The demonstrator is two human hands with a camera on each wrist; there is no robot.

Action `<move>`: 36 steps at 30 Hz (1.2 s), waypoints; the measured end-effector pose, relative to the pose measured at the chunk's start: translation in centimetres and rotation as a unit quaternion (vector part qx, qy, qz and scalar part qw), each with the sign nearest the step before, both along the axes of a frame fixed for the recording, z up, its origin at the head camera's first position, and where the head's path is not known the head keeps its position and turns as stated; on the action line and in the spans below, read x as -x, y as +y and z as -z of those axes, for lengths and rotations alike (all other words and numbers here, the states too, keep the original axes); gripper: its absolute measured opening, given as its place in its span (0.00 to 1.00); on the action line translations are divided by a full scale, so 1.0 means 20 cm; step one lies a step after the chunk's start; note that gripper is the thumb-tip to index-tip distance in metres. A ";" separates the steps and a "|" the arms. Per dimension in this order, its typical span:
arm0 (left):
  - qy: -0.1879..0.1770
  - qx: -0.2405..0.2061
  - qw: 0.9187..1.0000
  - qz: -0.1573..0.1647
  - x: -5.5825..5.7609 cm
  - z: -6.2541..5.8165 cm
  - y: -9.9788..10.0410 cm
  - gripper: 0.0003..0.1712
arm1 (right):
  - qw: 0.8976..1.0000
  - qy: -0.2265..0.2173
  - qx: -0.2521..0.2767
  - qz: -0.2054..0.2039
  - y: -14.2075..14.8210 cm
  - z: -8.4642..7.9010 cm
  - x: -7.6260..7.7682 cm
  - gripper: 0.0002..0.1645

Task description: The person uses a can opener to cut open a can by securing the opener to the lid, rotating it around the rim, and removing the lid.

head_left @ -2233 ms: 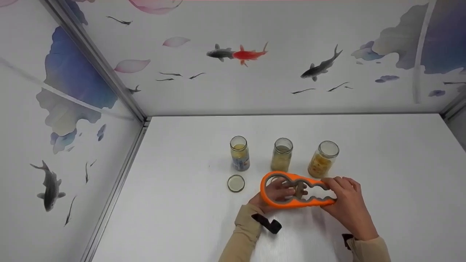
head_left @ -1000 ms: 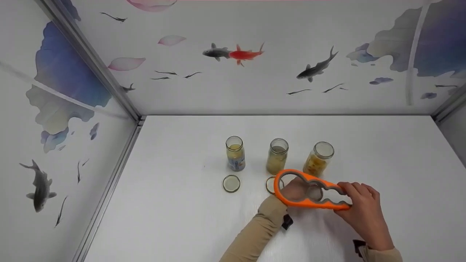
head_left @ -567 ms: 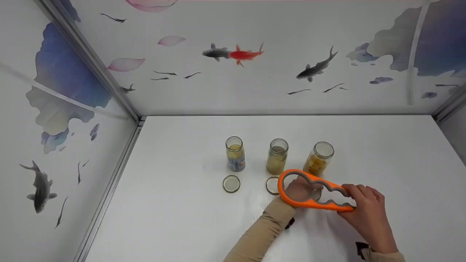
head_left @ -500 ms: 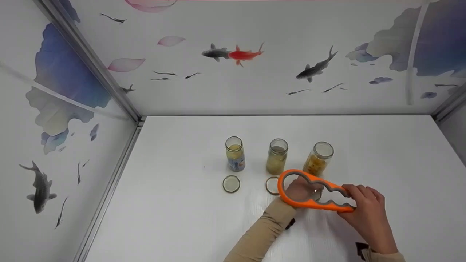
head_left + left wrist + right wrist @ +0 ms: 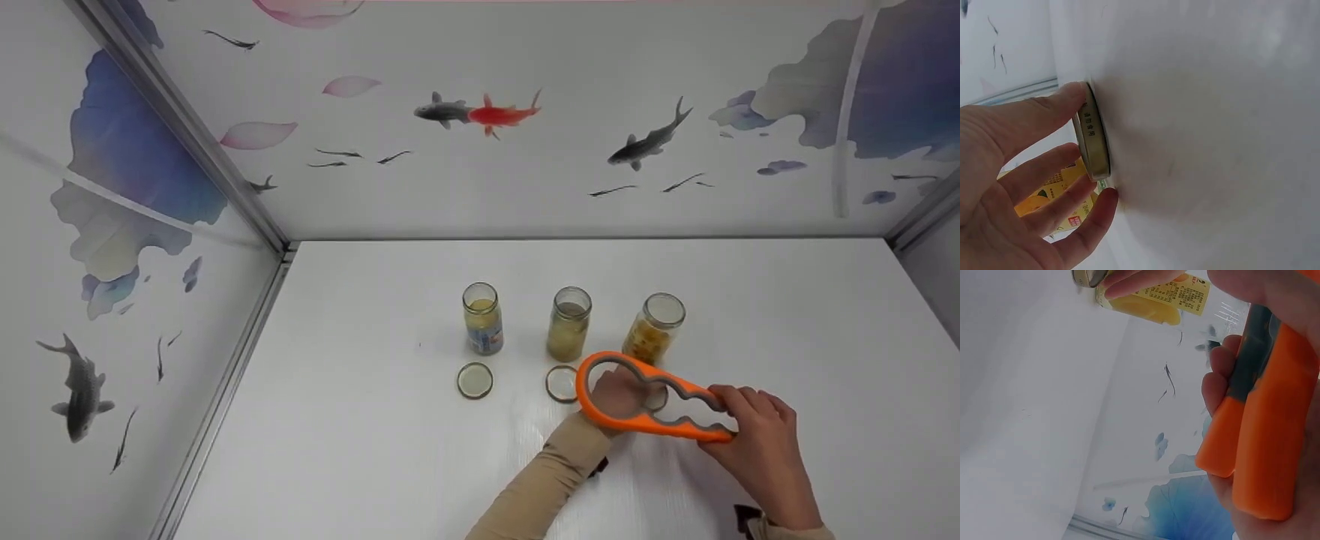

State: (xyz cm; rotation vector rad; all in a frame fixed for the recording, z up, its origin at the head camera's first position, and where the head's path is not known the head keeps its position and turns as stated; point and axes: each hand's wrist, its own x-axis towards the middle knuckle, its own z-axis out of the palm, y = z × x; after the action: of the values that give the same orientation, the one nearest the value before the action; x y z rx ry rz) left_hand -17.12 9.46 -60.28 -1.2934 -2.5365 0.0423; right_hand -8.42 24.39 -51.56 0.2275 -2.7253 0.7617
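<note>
My right hand (image 5: 765, 446) grips the handles of an orange jar opener (image 5: 667, 429) with a grey scalloped inner edge, raised over the table. Through its ring shows my left hand (image 5: 619, 391), partly hidden by the orange rim. In the left wrist view, the thumb and fingers of that hand hold a gold jar lid (image 5: 1094, 140) by its edges, low against the white table. Just behind the lid stands a glass jar (image 5: 646, 339) with yellow contents and no lid on it. Its yellow label (image 5: 1050, 194) appears between the fingers in the left wrist view.
Two more uncapped jars, a left one (image 5: 484, 330) and a middle one (image 5: 568, 334), stand in the same row. In front of them lie a left lid (image 5: 475, 381) and a middle lid (image 5: 559, 384). White printed walls (image 5: 480, 187) border the table's back and sides.
Over the first second or so my left hand moved right with the lid, from near the middle jar to before the right jar. The opener shifted right too. Since then both hands stay nearly still.
</note>
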 end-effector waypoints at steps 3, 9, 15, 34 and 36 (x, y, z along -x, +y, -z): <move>-0.078 -0.087 0.993 0.019 0.04 0.10 0.01 0.27 | 1.000 -0.001 0.003 0.001 -0.01 0.00 0.00 0.31; 0.069 0.117 0.990 -0.042 -0.02 -0.09 -0.08 0.31 | 1.000 -0.005 0.017 0.000 -0.01 0.01 0.00 0.30; -0.070 0.031 0.994 -0.080 -0.07 -0.24 -0.20 0.27 | 1.000 0.018 0.018 -0.009 0.00 0.02 0.00 0.33; -0.233 -0.139 0.949 -0.160 -0.08 -0.28 -0.65 0.19 | 0.998 -0.061 -0.003 -0.019 -0.02 0.07 -0.05 0.33; -0.234 -0.146 0.946 -0.169 -0.09 -0.29 -0.69 0.19 | 0.996 -0.091 -0.007 -0.022 -0.04 0.07 -0.06 0.33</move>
State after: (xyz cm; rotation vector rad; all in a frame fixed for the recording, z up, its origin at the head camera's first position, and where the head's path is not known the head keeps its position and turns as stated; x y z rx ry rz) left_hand -15.41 -4.29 -54.52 -0.8144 -2.9792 -0.6154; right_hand -7.29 23.64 -53.01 0.2318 -2.9056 0.8135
